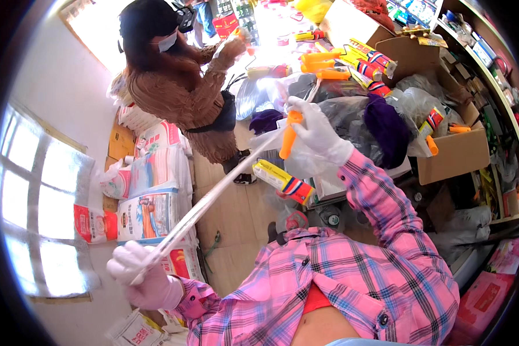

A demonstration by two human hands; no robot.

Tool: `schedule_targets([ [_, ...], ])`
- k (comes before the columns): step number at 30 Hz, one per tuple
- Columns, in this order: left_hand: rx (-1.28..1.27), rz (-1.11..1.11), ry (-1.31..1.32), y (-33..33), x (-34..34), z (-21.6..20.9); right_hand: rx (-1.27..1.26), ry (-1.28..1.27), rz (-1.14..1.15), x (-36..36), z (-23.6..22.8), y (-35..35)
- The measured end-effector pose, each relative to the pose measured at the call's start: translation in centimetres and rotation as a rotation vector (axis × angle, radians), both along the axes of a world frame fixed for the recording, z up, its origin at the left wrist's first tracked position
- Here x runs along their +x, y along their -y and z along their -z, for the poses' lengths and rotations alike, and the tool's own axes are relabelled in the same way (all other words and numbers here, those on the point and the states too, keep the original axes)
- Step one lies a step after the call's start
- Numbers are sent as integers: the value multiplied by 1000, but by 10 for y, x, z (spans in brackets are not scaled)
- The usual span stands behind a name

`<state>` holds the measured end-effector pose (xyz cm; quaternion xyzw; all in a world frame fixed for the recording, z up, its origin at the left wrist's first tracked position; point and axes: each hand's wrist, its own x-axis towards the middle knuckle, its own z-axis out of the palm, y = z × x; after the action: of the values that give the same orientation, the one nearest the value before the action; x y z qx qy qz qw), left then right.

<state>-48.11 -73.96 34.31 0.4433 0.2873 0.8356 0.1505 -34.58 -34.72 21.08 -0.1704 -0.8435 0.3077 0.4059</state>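
A long twisted strip of clear plastic film is stretched taut on a slant between my two white-gloved hands. Its lower end is closed in the fist of my left hand, out over the stacked bags. My right hand, high and near the table, has its fingers bent around the top of a paint roller's orange handle and the film beside it. Just below this hangs a roller sleeve in yellow, red and blue wrapping; its join to the handle is hidden.
More paint rollers and loose clear bags crowd the table, beside a purple cloth and an open cardboard box. Packed bags line the left wall. Another person stands at the table's far left. Shelves rise at right.
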Motion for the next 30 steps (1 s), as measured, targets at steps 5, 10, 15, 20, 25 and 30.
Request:
schedule_targets([
  [5,44,-30,-20,-26,8,-17,-29,55,169,-34,44,-36],
  [10,60,334,54,-52,4,-25,37,139,374,-21,46,-42],
  [15,61,519,143,-74,-4,-21,147,123,317,34,7,-27],
  [20,83,608,87,-104,-16,-36,149,67,492,139,-13,-43],
  [25,83,577,154,-118,-27,-50,230,-212,826,269,5,-59],
  [30,80,670,338,-151,-12,-73,121,-25,1076,402,57,-87],
])
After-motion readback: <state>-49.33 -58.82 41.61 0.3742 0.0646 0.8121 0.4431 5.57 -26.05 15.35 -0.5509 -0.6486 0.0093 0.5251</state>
